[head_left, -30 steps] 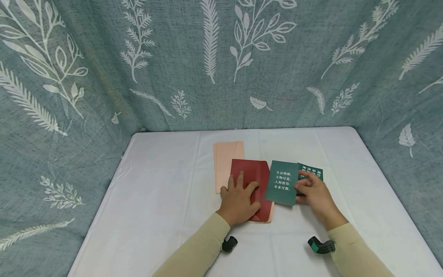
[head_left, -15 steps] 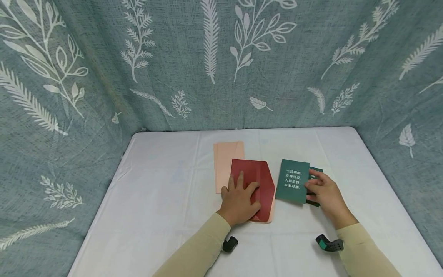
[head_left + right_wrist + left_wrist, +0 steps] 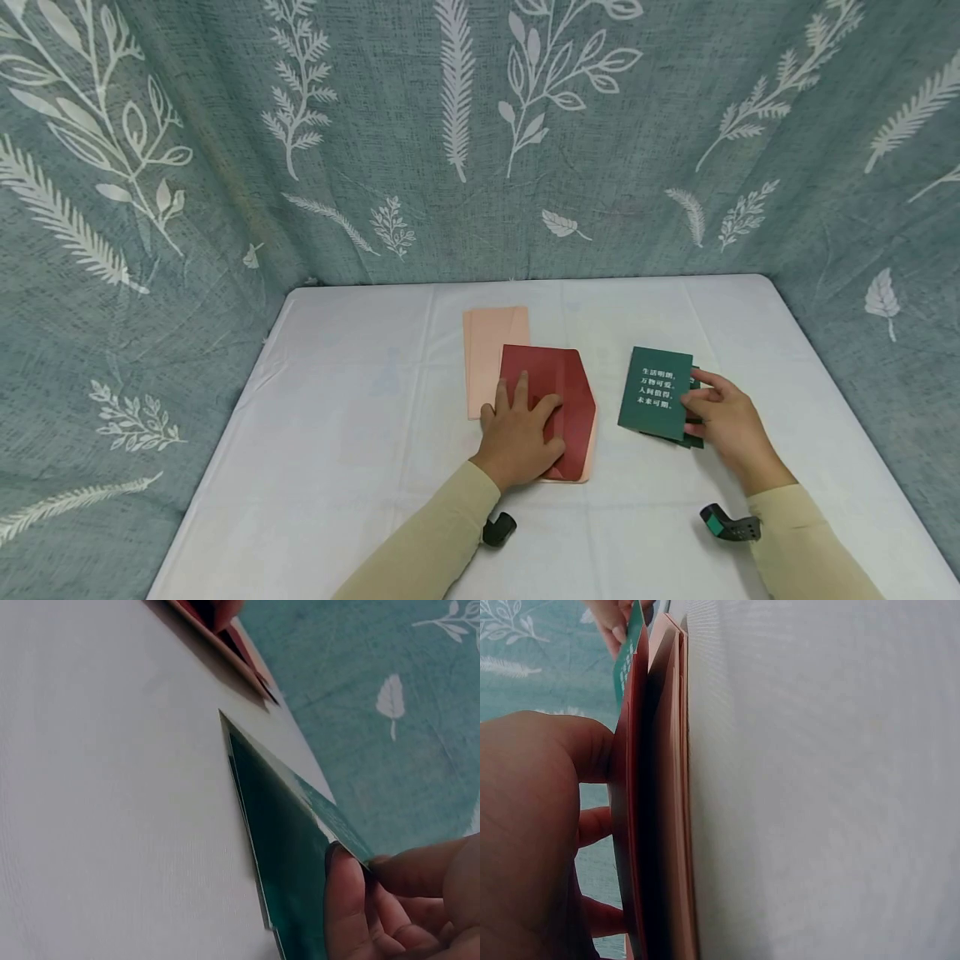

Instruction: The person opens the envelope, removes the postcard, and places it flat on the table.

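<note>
My left hand (image 3: 517,437) rests with spread fingers on a red envelope (image 3: 579,408), whose pointed flap lies unfolded to the right. Beneath it are pink envelopes (image 3: 681,825), seen edge-on in the left wrist view. To the right, my right hand (image 3: 735,429) pinches the right edge of a green card (image 3: 648,396) with white writing, between thumb and fingers. That card is tilted above other green cards (image 3: 695,442), which it mostly covers. In the right wrist view the raised card (image 3: 334,814) leans over the green surface of the cards below.
More pink envelopes (image 3: 491,354) lie behind and left of the red one, partly under it. All of this is on a white-covered table (image 3: 360,433). A teal curtain with white leaves (image 3: 405,150) hangs along the table's back and sides. A black wrist camera (image 3: 731,525) sits at each sleeve.
My right hand has carried the green card to the right, off the red envelope's flap and over the other green cards. The flap now shows fully. My left hand stays put.
</note>
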{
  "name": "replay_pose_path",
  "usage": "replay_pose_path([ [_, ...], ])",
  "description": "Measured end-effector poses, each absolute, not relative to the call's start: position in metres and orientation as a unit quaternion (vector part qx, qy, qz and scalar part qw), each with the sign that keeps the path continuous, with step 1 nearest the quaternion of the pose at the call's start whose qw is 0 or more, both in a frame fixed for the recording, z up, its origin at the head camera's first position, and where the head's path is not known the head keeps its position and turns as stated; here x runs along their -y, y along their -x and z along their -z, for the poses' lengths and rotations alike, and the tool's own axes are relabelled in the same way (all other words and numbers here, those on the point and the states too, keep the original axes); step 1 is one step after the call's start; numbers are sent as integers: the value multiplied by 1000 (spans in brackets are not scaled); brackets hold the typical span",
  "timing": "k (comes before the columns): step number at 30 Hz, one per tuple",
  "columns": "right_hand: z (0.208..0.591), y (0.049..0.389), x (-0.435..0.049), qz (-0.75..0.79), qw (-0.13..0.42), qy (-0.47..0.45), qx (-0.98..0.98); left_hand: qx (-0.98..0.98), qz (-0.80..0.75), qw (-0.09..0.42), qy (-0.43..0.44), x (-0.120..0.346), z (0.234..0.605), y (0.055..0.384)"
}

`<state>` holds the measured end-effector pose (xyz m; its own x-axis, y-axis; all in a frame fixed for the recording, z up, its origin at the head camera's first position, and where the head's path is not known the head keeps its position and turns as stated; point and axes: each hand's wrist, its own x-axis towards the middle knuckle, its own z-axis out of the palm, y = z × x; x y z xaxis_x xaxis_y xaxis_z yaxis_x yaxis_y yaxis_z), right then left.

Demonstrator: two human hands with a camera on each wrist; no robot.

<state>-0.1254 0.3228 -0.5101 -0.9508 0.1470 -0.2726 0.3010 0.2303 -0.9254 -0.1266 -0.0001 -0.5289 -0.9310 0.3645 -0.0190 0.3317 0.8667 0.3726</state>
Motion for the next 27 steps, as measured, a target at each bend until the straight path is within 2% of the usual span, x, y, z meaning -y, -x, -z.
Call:
replay_pose_path([
  [14, 513, 124, -332, 568, 66, -180, -801, -964, -187, 50, -181, 1, 528, 126],
  [22, 511, 122, -329, 477, -7, -190, -858, -965, -184, 47, -181, 0, 531, 128],
  [27, 512, 121, -310, 436, -70, -121, -889, -965, -185, 47, -181, 0, 530, 127],
])
